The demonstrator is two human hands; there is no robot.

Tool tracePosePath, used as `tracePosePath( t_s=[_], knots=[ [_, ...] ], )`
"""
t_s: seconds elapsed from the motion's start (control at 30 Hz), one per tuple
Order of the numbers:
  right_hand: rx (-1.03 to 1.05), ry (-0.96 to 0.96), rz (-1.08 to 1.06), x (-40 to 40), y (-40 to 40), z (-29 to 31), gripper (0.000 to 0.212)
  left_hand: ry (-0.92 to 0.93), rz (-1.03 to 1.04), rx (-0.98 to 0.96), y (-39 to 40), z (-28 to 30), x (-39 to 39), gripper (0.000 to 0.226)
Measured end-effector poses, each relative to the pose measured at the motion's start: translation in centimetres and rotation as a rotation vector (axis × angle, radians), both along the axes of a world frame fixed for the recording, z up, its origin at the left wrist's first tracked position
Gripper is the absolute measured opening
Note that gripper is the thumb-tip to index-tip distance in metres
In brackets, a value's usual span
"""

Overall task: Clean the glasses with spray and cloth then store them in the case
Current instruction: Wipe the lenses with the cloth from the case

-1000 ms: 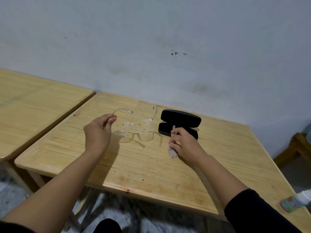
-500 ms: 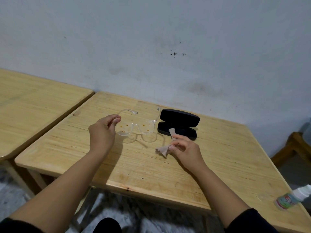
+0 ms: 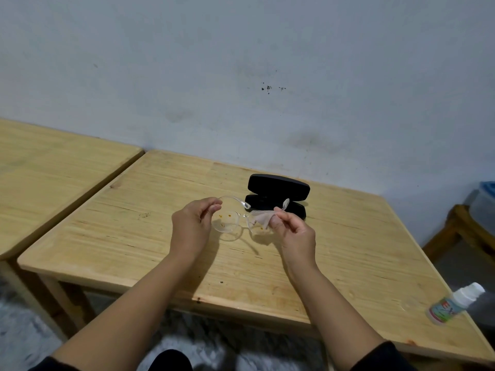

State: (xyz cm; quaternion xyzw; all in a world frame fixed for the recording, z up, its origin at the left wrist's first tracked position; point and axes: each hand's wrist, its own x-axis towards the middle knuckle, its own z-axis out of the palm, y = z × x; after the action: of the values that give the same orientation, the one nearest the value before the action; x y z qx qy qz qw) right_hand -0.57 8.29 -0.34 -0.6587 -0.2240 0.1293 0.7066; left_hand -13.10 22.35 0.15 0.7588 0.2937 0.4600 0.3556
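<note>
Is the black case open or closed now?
Open. The case has its lid raised behind the base, and nothing is visibly inside.

Plain room, likely home or simple study space; exact kind cannot be told. Bare pale wall (image 3: 241,62), scuffed, with few dark specks. Two light wooden worktops side by side: main worktop (image 3: 134,236), second worktop (image 3: 53,167) at left, narrow gap between. Mottled grey floor (image 3: 16,336) below. Wooden stool or bench (image 3: 455,231) at right edge.
</note>
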Motion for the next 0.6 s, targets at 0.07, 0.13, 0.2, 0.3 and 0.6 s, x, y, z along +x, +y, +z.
tracePosePath(
  t_s=[0.07, 0.13, 0.2, 0.3, 0.6],
  knots=[
    [-0.028, -0.036, -0.049, -0.1, -0.1, -0.1, 0.023, -0.001, -0.002, -0.005, -0.4, 0.0, 0.2, 0.015],
    [-0.052, -0.069, -0.079, -0.3, -0.2, -0.2, 0.024, -0.004, -0.001, -0.016, -0.6, 0.0, 0.4, 0.015],
    [-0.063, -0.09, -0.11, -0.5, -0.2, -0.2, 0.022, -0.016, -0.009, -0.04, -0.9, 0.1, 0.6, 0.015],
    [-0.07, -0.103, -0.132, -0.5, -0.1, -0.2, 0.024, -0.019, -0.017, -0.058, -1.2, 0.3, 0.7, 0.014],
    [-0.118, -0.099, -0.073, -0.3, -0.4, 0.0, 0.033, -0.019, -0.029, -0.079, -1.4, 0.6, 0.6, 0.014]
  ],
)
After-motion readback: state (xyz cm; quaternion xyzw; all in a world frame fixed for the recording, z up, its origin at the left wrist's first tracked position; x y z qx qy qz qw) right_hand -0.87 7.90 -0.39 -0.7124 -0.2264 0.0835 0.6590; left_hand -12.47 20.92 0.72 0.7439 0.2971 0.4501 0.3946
